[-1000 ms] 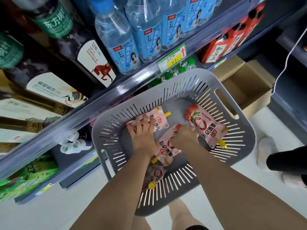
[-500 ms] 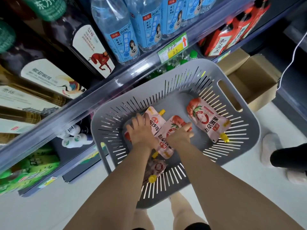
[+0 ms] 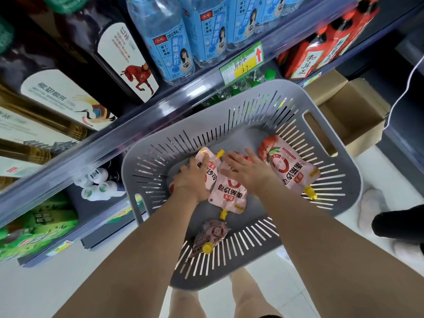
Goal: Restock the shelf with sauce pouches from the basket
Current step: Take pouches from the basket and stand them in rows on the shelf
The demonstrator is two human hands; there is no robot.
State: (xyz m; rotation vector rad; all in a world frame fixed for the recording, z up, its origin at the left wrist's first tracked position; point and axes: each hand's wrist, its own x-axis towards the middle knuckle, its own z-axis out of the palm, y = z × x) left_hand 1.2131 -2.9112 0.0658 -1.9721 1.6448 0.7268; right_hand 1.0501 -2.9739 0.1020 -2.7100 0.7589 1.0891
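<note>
A grey slotted basket (image 3: 344, 161) sits below the shelf edge (image 3: 160, 111) and holds several pink sauce pouches with yellow caps. My left hand (image 3: 190, 180) grips the left pouch (image 3: 207, 162) by its edge, and that pouch is tilted up. My right hand (image 3: 247, 171) lies flat with fingers spread on the upper end of the middle pouch (image 3: 229, 195). Another pouch (image 3: 290, 166) lies free at the basket's right. A darker pouch (image 3: 212, 234) lies near the basket's near wall.
Blue-labelled water bottles (image 3: 169, 42), dark wine bottles (image 3: 119, 53) and red bottles (image 3: 321, 49) fill the shelf above. An open cardboard box (image 3: 353, 115) stands on the floor at right. Another person's foot and dark trouser leg (image 3: 394, 219) are at the right edge.
My right hand has opened from a fist and slid up over the middle pouch. My left hand has tipped the left pouch up. The basket appears lower in view.
</note>
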